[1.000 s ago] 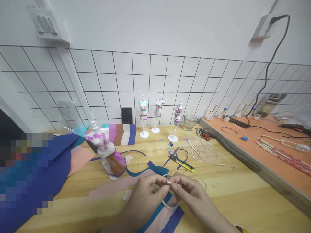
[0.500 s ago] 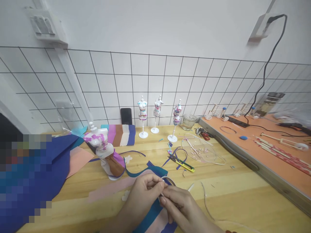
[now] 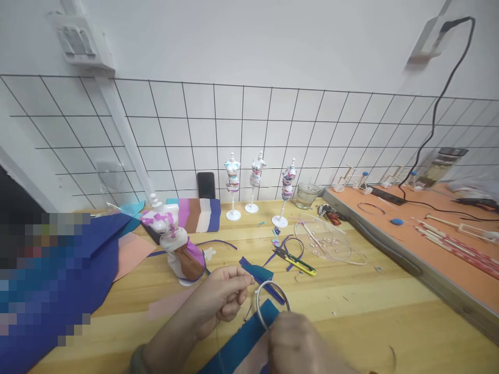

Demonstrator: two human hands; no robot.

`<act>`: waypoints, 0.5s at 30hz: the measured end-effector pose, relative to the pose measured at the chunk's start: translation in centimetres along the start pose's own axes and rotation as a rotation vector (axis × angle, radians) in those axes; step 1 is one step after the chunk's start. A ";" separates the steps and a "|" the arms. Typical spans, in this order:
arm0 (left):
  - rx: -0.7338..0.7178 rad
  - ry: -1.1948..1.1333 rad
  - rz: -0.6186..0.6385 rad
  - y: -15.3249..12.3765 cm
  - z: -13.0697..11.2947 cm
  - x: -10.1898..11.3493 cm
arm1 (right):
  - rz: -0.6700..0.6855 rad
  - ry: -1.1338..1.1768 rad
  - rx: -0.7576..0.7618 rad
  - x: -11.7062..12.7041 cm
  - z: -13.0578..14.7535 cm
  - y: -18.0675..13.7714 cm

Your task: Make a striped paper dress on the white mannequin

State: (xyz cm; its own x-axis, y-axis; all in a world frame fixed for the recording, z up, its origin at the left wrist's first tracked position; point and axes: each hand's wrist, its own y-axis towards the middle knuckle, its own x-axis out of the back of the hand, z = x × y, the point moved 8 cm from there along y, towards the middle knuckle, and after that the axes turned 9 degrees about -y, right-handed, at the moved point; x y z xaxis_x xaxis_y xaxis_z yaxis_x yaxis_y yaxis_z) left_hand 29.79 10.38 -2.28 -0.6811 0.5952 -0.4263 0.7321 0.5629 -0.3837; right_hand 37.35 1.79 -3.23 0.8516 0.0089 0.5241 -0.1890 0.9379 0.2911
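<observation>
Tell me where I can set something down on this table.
Bare, bar small scraps: the wooden table between the right hand and the orange surface. Crowded: around the snips and beads, and leftward, with the large dress form and blue fabric.

Lone head-worn view, close above wooden table, facing gridded wall, tilted down.

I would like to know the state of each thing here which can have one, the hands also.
Ring: held, tilted up.
Right hand: closed on it, blurred.
Left hand: thumb and index finger pinched together; anything held is unclear.
Yellow-handled snips: lying down.
Phone: propped upright.
Three small mannequins: standing.
Larger mannequin: standing, clothed.
Glass bowl: upright.
Black plug: inserted in the wall socket.
</observation>
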 end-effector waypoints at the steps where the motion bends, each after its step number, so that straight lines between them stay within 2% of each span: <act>1: 0.003 0.036 0.012 -0.2 -0.2 0.0 | -0.003 -0.048 0.032 0.9 0.5 0.2; 2: 0.003 0.074 0.018 -0.3 -0.4 -0.1 | -0.043 -0.185 0.032 2.0 0.7 0.5; 3: 0.002 0.109 0.022 -0.5 -0.6 -0.1 | -0.151 -0.280 -0.033 3.5 0.5 0.7; 4: 0.001 0.137 0.024 -0.8 -0.8 -0.1 | -0.229 -0.319 -0.074 4.5 0.4 1.0; 5: -0.003 0.168 0.029 -1.0 -1.0 -0.3 | -0.247 -0.335 -0.090 4.9 0.4 1.3; 6: -0.011 0.207 0.038 -1.3 -1.2 -0.5 | -0.234 -0.316 -0.098 4.9 0.5 1.7; 11: -0.092 0.509 0.103 -2.7 -2.5 -1.8 | 0.030 0.029 -0.118 2.9 1.5 3.2; 15: -0.137 0.639 0.122 -3.5 -3.4 -1.8 | 0.037 0.130 -0.219 3.7 1.2 3.3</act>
State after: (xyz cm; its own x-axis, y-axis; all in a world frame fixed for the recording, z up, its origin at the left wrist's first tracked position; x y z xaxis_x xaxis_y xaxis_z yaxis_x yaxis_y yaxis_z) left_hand 28.42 9.30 2.64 -0.4973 0.8585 0.1254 0.8249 0.5126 -0.2382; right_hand 39.28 4.52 0.64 0.9044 0.0759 0.4199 -0.1229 0.9887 0.0858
